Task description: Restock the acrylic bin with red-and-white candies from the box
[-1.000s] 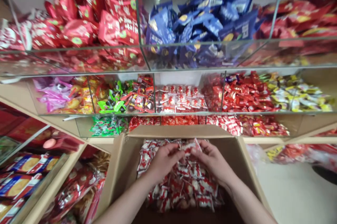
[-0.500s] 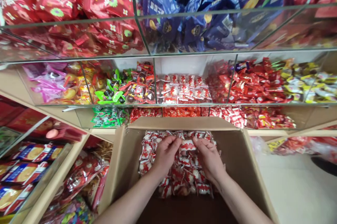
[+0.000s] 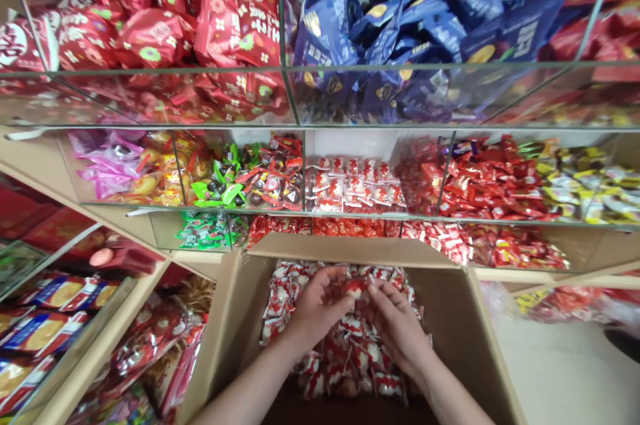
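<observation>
- Pinched by the fingertips of left hand (image 3: 319, 308) and right hand (image 3: 399, 322): one packet (image 3: 355, 289), over the heap (image 3: 360, 355) inside the box (image 3: 345, 249).
- Covered by fingers: packet's ends.
- Too blurred to make out: packet's markings.
- Hidden under both hands: part of the heap.
- Dark and cut off below: near end of the box.
- Cropped above: blue bags (image 3: 430, 22).

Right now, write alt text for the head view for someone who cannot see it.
A person's left hand and right hand hold a small red-and-white packet over an open cardboard box of similar packets. Beyond it, glass-fronted shelves hold large red bags, blue bags and small colourful sweets.
</observation>
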`<state>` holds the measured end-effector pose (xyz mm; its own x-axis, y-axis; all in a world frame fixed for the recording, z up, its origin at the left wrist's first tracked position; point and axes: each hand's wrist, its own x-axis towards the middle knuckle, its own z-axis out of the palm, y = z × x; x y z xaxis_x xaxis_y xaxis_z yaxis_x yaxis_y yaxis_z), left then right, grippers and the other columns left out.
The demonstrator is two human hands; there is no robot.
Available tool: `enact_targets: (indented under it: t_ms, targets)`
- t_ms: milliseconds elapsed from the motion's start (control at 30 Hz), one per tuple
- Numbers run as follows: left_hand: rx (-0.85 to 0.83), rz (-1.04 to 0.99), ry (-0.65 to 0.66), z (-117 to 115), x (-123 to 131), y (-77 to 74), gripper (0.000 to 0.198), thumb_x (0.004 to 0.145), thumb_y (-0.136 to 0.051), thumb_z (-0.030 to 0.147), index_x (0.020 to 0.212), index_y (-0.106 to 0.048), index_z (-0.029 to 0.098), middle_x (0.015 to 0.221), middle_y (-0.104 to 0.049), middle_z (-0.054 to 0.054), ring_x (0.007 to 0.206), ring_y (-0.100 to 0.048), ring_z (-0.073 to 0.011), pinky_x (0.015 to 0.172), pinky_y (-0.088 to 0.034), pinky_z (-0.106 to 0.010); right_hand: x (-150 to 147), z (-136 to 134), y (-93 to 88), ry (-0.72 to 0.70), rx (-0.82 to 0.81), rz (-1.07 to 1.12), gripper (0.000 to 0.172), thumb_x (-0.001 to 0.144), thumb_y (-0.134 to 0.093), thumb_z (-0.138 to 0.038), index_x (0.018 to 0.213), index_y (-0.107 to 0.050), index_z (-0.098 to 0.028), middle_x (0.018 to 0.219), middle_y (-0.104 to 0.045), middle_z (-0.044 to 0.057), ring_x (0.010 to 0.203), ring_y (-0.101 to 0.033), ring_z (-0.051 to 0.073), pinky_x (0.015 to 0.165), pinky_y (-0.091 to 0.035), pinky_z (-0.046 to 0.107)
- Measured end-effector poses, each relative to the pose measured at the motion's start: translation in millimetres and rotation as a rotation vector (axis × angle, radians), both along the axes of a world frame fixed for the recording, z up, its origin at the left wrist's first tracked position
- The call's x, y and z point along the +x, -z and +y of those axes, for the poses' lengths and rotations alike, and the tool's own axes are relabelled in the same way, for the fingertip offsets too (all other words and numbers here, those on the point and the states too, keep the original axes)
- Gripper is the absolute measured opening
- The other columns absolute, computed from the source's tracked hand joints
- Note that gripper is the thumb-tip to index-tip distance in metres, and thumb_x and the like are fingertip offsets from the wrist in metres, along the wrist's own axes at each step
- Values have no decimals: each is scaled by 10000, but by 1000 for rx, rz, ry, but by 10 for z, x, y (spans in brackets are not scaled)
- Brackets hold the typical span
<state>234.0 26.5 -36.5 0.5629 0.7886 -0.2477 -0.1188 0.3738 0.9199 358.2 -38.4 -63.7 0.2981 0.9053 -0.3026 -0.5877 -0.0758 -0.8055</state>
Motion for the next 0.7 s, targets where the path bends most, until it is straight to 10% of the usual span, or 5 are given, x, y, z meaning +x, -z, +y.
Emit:
enact_targets:
  t_ms: [700]
  targets:
    - [-177,76,-113,-26,-1,171,278,552,-750,292,761,-621,161,581,-615,38,522,-517,-79,528,-375,-194,53,-17,58,34,-80,-213,274,669,-635,-427,611,-554,-172,501,-458,-45,473,-371,90,474,-304,214]
